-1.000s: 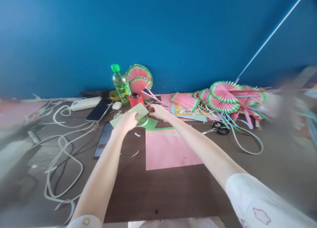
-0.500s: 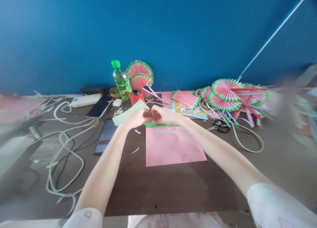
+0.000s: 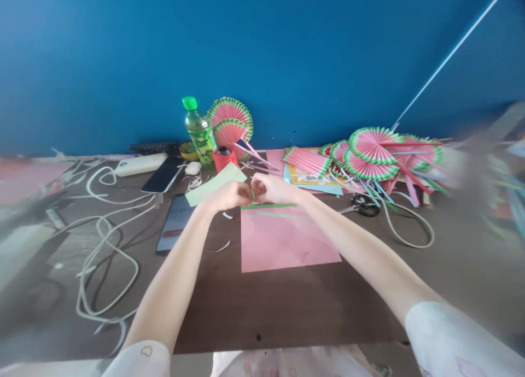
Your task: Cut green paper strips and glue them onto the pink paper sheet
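My left hand point(image 3: 230, 195) and my right hand point(image 3: 270, 189) meet above the far edge of a pink paper sheet point(image 3: 287, 246), fingers curled and closed at the tips. What they pinch, if anything, is too small or hidden to tell. A pale green paper sheet point(image 3: 213, 183) lies at an angle just behind my left hand, partly covered by it. Below my hands a thin green strip point(image 3: 273, 206) runs along the top of the pink sheet, and a paler strip point(image 3: 283, 215) lies on the sheet, partly under my right forearm.
Behind stand a green-capped bottle point(image 3: 199, 134), a red can point(image 3: 225, 158) and pleated watermelon-coloured fans point(image 3: 232, 117). More fans point(image 3: 375, 153) and black-handled scissors point(image 3: 365, 205) lie right. Left are phones point(image 3: 164, 175), a white power bank point(image 3: 141, 164) and looping white cable point(image 3: 109, 246).
My fingers have shifted slightly; a small gap shows between the hands, and less green shows beneath them. The whole view has moved a little; the objects on the table stay put.
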Tool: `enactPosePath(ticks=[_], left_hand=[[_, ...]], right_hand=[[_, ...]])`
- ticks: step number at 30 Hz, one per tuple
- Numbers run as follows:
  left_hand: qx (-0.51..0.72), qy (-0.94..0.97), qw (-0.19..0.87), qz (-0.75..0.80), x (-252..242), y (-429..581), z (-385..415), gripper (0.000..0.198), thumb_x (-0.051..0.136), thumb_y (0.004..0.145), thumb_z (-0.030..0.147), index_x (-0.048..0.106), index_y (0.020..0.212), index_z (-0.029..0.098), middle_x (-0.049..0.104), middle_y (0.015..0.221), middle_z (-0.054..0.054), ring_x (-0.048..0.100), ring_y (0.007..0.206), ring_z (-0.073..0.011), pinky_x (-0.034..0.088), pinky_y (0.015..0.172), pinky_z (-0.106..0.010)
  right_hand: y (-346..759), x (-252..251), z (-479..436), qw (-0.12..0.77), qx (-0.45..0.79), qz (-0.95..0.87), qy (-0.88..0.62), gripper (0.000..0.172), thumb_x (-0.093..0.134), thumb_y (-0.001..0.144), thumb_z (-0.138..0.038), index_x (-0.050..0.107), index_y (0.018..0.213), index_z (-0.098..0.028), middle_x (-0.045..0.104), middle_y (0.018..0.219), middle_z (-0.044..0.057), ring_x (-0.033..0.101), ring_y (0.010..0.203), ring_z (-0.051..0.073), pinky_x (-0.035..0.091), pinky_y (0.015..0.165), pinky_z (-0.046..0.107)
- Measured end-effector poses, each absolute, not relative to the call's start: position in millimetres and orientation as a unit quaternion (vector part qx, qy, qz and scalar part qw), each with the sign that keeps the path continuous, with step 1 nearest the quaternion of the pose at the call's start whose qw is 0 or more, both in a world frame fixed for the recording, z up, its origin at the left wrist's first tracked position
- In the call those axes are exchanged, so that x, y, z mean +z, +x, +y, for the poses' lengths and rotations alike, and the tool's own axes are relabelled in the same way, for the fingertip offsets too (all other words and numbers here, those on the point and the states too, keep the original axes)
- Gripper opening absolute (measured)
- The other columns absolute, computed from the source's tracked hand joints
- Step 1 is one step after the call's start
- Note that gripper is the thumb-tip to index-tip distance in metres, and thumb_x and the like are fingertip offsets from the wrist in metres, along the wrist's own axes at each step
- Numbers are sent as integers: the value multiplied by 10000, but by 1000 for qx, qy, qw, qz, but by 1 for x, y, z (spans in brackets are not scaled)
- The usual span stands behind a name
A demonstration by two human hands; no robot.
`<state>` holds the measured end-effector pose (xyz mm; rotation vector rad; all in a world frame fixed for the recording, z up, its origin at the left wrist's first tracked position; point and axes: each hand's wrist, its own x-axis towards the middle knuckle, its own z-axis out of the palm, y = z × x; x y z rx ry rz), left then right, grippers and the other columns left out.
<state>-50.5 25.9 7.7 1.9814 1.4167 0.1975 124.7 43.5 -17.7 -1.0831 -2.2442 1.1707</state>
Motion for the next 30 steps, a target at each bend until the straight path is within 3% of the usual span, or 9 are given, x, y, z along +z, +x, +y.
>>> enactPosePath(ticks=[7, 14, 30], left_hand=[[1, 711, 442, 547, 8, -63, 27, 133, 537, 580, 240, 596, 659, 150, 621, 630, -13, 555, 557, -118, 412, 530, -214], [-56, 691, 431, 578, 12, -63, 25, 103, 572, 575, 241, 600, 611, 148, 623, 571, -18, 497, 466, -93, 356, 450, -200], [-90, 691, 413, 586, 1, -60, 28, 63, 543, 567, 204, 563, 583, 145, 602, 545, -14, 471, 466, -94, 338, 460, -210]], right_hand=[[126, -13, 42, 122, 369, -827, -407, 115, 608, 668, -223, 544, 754, -181, 604, 727, -10, 542, 642, 109, 385, 575, 224], [110, -17, 36, 22, 282, -849, -446, 210, 665, 647, -382, 571, 647, -194, 624, 711, 9, 547, 674, 148, 320, 515, 230], [107, -30, 43, 31, 275, -854, -440, 277, 661, 631, -446, 563, 613, -187, 577, 658, 1, 484, 601, 120, 295, 497, 227]])
